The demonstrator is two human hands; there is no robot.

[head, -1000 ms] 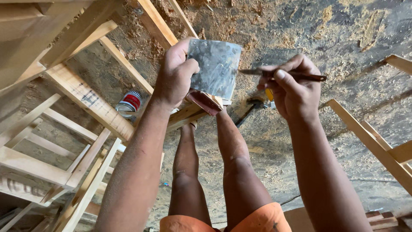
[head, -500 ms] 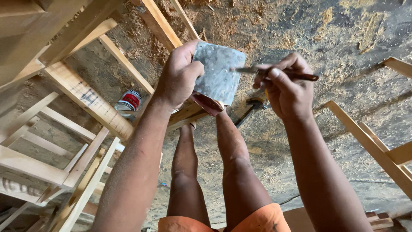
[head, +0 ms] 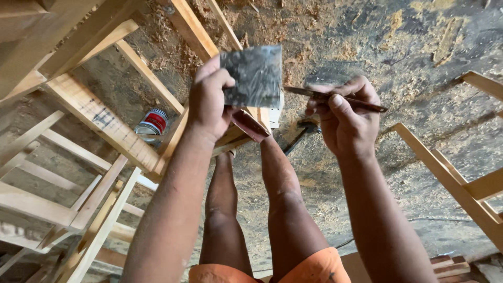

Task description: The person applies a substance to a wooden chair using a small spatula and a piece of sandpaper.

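Above the sawdust-strewn floor (head: 408, 47), the left hand (head: 209, 102) gripped a grey sheet (head: 252, 76) upright (face exposed) while the right hand (head: 343, 115) pinched a thin tool (head: 335, 98) toward it.

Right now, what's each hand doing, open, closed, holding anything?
Left hand: closed, holding a grey metal sheet by its edge.
Right hand: closed, holding a thin dark tool crosswise.

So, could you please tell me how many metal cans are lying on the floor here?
1: a red-and-white metal can lies on the sawdust-covered floor left of the left hand, between pale wooden frames. Others may be hidden.
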